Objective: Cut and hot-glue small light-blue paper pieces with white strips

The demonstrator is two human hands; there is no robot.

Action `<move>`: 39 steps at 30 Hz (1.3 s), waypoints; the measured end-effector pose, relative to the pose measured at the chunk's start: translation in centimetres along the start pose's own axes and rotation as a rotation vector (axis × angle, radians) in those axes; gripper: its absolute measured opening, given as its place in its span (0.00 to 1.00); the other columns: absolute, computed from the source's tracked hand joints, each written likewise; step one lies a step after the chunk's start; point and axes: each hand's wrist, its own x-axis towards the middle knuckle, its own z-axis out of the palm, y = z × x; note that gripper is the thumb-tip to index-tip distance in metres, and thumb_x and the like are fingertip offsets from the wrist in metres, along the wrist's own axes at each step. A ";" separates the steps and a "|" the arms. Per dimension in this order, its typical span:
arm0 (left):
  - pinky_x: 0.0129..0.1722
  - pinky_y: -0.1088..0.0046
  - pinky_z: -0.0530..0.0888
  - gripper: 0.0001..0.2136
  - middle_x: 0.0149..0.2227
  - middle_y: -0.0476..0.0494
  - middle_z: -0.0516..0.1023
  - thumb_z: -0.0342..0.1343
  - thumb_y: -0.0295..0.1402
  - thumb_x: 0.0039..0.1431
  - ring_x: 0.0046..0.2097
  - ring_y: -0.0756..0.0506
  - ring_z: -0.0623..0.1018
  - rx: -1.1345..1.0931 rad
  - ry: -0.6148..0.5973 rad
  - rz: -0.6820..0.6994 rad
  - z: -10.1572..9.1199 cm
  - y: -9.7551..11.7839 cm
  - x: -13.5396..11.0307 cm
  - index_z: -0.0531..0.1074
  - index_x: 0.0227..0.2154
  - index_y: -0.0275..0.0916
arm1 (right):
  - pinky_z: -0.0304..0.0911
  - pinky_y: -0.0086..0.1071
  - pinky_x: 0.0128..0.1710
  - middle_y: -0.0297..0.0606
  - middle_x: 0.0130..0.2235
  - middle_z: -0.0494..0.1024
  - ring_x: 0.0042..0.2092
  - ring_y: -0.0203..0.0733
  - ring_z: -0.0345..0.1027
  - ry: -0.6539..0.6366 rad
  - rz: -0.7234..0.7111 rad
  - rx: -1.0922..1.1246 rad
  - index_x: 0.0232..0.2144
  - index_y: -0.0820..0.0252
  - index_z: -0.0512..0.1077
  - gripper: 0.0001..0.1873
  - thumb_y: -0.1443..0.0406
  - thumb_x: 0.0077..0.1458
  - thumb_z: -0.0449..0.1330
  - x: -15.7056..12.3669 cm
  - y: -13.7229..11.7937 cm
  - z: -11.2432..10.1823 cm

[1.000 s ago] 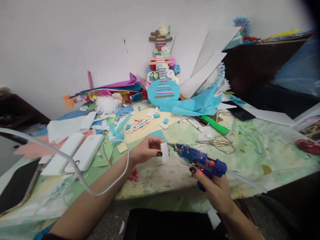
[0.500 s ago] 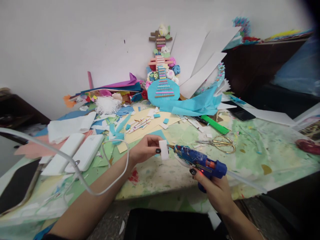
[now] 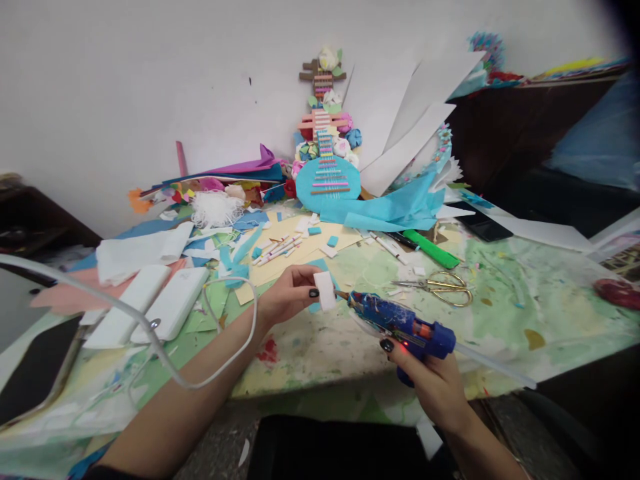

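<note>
My left hand pinches a small white rectangular piece, held upright over the table. In my right hand is a blue hot glue gun, its red light lit and a clear glue stick sticking out of the back. The gun's nozzle points left and meets the right edge of the white piece, or comes very near it; which of the two I cannot tell. Behind my left hand lies a piece of blue paper on the table.
Gold-handled scissors, a green cutter and rolled paper sticks lie around. A blue paper instrument model leans on the wall. Two white power banks, a phone and a looping white cable are at left.
The white piece has tilted and risen slightly in my left hand. My right hand keeps the glue gun almost in the same place at its edge.
</note>
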 end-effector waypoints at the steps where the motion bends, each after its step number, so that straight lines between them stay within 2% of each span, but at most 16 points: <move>1: 0.29 0.76 0.72 0.14 0.27 0.41 0.79 0.70 0.33 0.37 0.29 0.47 0.78 -0.004 0.005 0.005 0.0 0.0 0.0 0.77 0.28 0.32 | 0.69 0.40 0.47 0.40 0.36 0.80 0.41 0.46 0.74 0.002 0.003 0.006 0.40 0.58 0.78 0.14 0.59 0.52 0.62 0.0 0.0 0.0; 7: 0.30 0.76 0.73 0.13 0.28 0.41 0.80 0.69 0.32 0.39 0.29 0.48 0.78 -0.037 0.026 0.037 0.0 0.1 0.1 0.77 0.29 0.31 | 0.66 0.40 0.51 0.39 0.39 0.80 0.44 0.45 0.73 -0.057 -0.012 0.016 0.42 0.57 0.77 0.14 0.61 0.54 0.61 -0.2 0.3 -0.1; 14: 0.34 0.71 0.75 0.15 0.28 0.40 0.80 0.69 0.34 0.39 0.31 0.46 0.78 -0.020 0.034 0.060 -0.3 0.0 0.2 0.77 0.30 0.31 | 0.67 0.43 0.50 0.42 0.42 0.80 0.45 0.48 0.73 -0.028 0.039 0.017 0.43 0.57 0.77 0.17 0.60 0.50 0.64 -0.5 1.4 -0.3; 19: 0.36 0.69 0.74 0.14 0.29 0.40 0.79 0.70 0.34 0.39 0.32 0.45 0.78 -0.008 0.059 0.062 -0.2 -0.2 0.2 0.76 0.29 0.31 | 0.67 0.42 0.50 0.42 0.44 0.79 0.45 0.47 0.73 -0.048 0.080 0.063 0.46 0.57 0.75 0.19 0.59 0.52 0.62 -0.9 1.1 0.1; 25: 0.33 0.73 0.73 0.13 0.27 0.42 0.79 0.69 0.32 0.39 0.30 0.48 0.78 -0.020 0.036 0.038 0.3 -0.1 0.2 0.77 0.29 0.32 | 0.68 0.43 0.49 0.42 0.42 0.80 0.45 0.49 0.73 0.055 0.082 0.020 0.42 0.58 0.77 0.19 0.57 0.48 0.65 -0.8 0.8 0.4; 31: 0.31 0.75 0.73 0.14 0.27 0.42 0.80 0.71 0.32 0.37 0.29 0.48 0.78 -0.012 0.035 -0.011 0.3 -0.2 0.1 0.78 0.28 0.32 | 0.72 0.40 0.42 0.42 0.34 0.81 0.37 0.46 0.75 0.100 0.043 0.034 0.37 0.59 0.79 0.16 0.56 0.48 0.64 0.1 -0.3 0.4; 34: 0.29 0.78 0.72 0.14 0.26 0.43 0.80 0.71 0.32 0.36 0.28 0.49 0.78 0.010 0.014 -0.035 0.3 -0.2 0.1 0.78 0.27 0.32 | 0.72 0.38 0.41 0.41 0.33 0.81 0.37 0.45 0.75 0.062 0.020 0.054 0.38 0.58 0.79 0.15 0.58 0.50 0.63 0.5 -0.8 0.6; 39: 0.29 0.77 0.73 0.13 0.25 0.42 0.79 0.71 0.33 0.37 0.27 0.49 0.78 0.015 -0.004 -0.022 0.5 -0.1 0.2 0.78 0.27 0.31 | 0.71 0.38 0.44 0.39 0.39 0.81 0.41 0.45 0.75 -0.004 -0.002 0.066 0.41 0.57 0.78 0.14 0.61 0.50 0.63 0.3 -0.4 0.4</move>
